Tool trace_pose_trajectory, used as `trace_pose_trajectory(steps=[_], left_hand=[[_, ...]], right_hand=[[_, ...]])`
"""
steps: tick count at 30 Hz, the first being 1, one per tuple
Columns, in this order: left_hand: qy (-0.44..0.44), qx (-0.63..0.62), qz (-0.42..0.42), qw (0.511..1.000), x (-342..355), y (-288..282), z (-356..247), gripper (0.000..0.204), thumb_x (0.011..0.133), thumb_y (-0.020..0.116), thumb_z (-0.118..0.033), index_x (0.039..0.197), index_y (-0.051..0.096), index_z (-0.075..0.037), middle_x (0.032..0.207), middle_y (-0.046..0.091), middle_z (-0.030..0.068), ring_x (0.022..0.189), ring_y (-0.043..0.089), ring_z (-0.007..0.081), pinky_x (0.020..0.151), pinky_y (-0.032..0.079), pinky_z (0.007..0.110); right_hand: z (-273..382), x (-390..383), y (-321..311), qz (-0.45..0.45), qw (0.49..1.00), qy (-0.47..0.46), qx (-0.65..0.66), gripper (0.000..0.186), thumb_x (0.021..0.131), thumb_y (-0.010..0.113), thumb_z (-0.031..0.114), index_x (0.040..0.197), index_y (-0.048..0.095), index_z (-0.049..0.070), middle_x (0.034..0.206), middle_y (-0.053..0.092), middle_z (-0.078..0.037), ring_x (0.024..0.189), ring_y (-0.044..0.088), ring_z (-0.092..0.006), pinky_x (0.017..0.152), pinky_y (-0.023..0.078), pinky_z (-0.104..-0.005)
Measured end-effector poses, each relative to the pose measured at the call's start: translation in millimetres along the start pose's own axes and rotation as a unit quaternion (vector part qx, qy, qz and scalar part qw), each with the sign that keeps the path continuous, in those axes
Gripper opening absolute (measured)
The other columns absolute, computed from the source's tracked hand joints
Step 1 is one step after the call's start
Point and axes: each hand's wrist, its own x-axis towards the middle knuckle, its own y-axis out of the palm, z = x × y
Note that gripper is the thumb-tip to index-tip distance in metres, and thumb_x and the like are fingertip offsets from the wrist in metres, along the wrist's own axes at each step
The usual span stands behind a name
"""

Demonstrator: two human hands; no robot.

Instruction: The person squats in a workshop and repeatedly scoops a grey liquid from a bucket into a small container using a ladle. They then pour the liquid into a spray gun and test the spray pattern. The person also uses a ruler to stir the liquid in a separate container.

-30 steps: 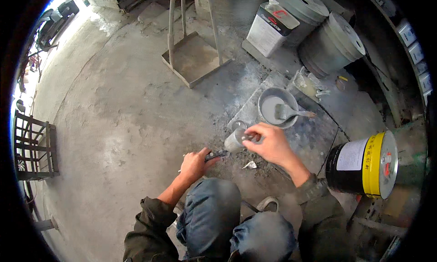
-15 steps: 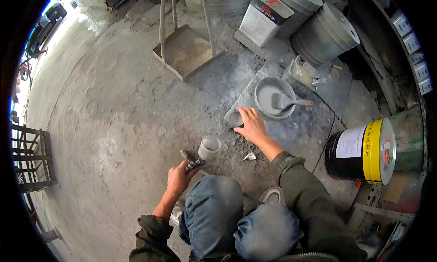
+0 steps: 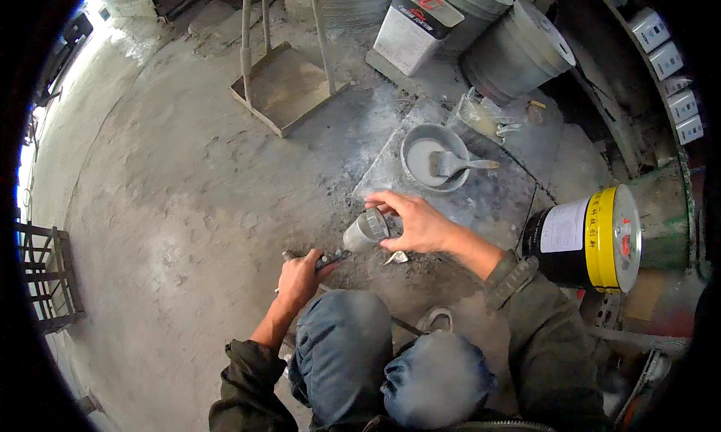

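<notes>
The person squats on the concrete floor, knees drawn up at the bottom of the view, so both hands work low, just ahead of the legs. The landmark here is the small grey cup, tipped on its side just off the floor.

Nearest the knees and to the cup's left, the left hand is curled tight round the dark handle of a hand tool, fingers wrapped fully shut. The tool's working end points toward the cup's base, probably so it can scrape or work at the cup; its tip is too small to make out.

The right hand grips the cup from its right side, thumb and fingers half spread round the rim and wall, clamped on it rather than flat. Holding it tilted likely keeps the mouth turned away while steadying it against the tool.

Beyond the cup, on a grey slab, sits a round bowl of pale grey paste with a scoop resting in it, within easy reach. Right of the cup stands a black-and-yellow drum. Farther off, past the bowl, are metal pails, a square tin and a wooden stand.
</notes>
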Motion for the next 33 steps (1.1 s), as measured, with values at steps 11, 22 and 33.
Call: trace_pose_trajectory(steps=[11,22,33], left_hand=[[0.112,0.011,0.074,0.991,27.4,-9.0,-5.1,0.045,0.084,0.061,-0.051,0.089,0.061,-0.006,0.061,0.060,0.0179,0.063,0.062,0.0394,0.058,0.049,0.047],[0.114,0.021,0.077,0.990,40.2,-1.2,-33.8,0.047,0.082,0.063,-0.054,0.090,0.061,-0.008,0.060,0.061,0.0171,0.063,0.062,0.0395,0.057,0.049,0.048],[0.133,0.036,0.078,0.987,53.2,-5.8,-51.4,0.047,0.082,0.062,-0.055,0.089,0.061,-0.009,0.060,0.060,0.0166,0.062,0.062,0.0385,0.056,0.049,0.047]], right_hand=[[-0.4,-26.1,-14.3,0.050,0.969,-0.114,-0.213,0.062,0.070,0.077,0.024,0.124,0.057,0.002,0.129,0.057,-0.015,0.104,0.061,-0.0321,0.090,0.048,-0.0396],[23.1,-36.8,-30.0,-0.037,0.964,-0.068,-0.255,0.068,0.087,0.059,0.047,0.132,0.045,-0.003,0.074,0.062,-0.023,0.072,0.064,-0.0394,0.069,0.050,-0.0465],[38.5,-58.9,-41.0,-0.025,0.938,0.293,-0.182,0.067,0.079,0.071,0.038,0.133,0.045,0.008,0.121,0.059,-0.017,0.093,0.065,-0.0301,0.078,0.052,-0.0389]])
